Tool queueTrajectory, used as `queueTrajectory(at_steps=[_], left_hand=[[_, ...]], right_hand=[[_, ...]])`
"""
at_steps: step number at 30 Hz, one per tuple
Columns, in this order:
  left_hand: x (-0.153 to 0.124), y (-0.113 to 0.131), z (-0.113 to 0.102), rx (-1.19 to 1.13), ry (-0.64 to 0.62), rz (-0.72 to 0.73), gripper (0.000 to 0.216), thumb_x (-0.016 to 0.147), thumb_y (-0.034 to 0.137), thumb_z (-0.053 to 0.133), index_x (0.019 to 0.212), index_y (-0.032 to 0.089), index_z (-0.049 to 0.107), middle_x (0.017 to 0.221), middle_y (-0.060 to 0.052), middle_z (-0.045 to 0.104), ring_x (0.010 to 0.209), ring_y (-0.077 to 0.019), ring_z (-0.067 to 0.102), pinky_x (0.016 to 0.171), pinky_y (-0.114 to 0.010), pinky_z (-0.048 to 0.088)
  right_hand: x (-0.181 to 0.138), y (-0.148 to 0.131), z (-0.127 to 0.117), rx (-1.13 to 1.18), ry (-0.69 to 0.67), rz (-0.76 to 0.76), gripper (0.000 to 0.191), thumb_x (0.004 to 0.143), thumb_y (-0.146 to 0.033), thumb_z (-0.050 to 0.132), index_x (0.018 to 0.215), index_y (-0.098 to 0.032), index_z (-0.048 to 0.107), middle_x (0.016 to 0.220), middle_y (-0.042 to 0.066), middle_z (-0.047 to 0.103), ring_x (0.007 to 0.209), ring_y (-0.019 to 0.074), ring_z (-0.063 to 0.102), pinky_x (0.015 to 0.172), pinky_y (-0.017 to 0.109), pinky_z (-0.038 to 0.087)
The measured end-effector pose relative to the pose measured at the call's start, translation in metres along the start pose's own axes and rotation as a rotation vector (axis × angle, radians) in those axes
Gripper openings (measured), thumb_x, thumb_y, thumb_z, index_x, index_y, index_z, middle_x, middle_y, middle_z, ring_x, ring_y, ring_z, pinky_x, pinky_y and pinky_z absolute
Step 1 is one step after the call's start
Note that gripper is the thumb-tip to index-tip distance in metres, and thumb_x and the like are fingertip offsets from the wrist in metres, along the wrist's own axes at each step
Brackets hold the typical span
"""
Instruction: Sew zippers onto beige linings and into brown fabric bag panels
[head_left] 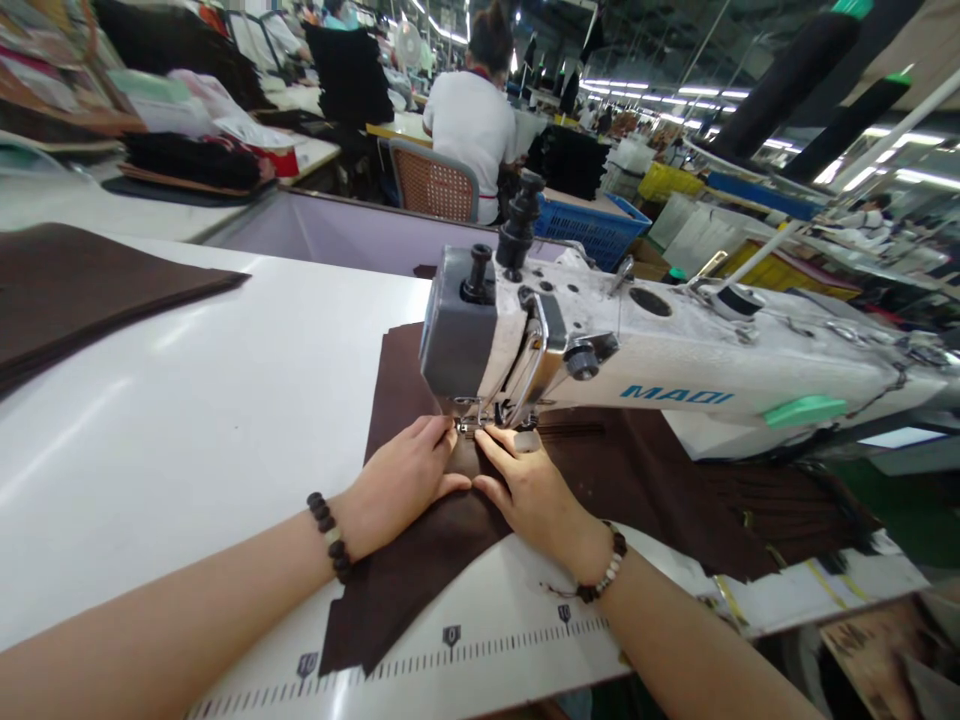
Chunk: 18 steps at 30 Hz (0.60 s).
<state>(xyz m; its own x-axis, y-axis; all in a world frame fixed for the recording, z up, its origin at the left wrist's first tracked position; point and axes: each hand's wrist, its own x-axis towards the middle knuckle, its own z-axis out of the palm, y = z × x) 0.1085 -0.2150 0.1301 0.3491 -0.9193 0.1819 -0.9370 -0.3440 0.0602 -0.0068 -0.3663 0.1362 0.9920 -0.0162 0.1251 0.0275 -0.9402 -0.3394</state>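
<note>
A dark brown fabric piece (405,590) lies on the white table under the head of a sewing machine (615,340). My left hand (409,480) rests on the fabric just left of the presser foot (469,425), fingers stretched forward and lying flat. To the right of it, my right hand (536,490) presses flat on the same fabric, fingers extended toward the needle area, with a ring-like band on one finger. The two thumb tips nearly meet. The needle itself is hard to make out behind the metal parts and fingertips.
A stack of brown pieces (90,290) lies at the left of the white table (262,400). More brown pieces (795,500) are at the right. Black thread cones (795,80) stand above the machine. Ahead, a person (472,130) sits near a blue crate (585,228).
</note>
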Motion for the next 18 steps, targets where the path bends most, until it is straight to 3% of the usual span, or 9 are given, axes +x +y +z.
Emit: queueTrajectory(at_steps=[18], left_hand=[[-0.0001, 0.0022, -0.0010, 0.029, -0.004, -0.003, 0.049, 0.078, 0.044, 0.066, 0.106, 0.004, 0.061, 0.105, -0.015, 0.060, 0.100, -0.0274, 0.054, 0.091, -0.037, 0.046]], right_hand=[[-0.0001, -0.0028, -0.0028, 0.040, 0.019, 0.006, 0.044, 0.089, -0.023, 0.053, 0.133, -0.016, 0.047, 0.127, 0.011, 0.052, 0.120, 0.0216, 0.044, 0.109, 0.048, 0.031]])
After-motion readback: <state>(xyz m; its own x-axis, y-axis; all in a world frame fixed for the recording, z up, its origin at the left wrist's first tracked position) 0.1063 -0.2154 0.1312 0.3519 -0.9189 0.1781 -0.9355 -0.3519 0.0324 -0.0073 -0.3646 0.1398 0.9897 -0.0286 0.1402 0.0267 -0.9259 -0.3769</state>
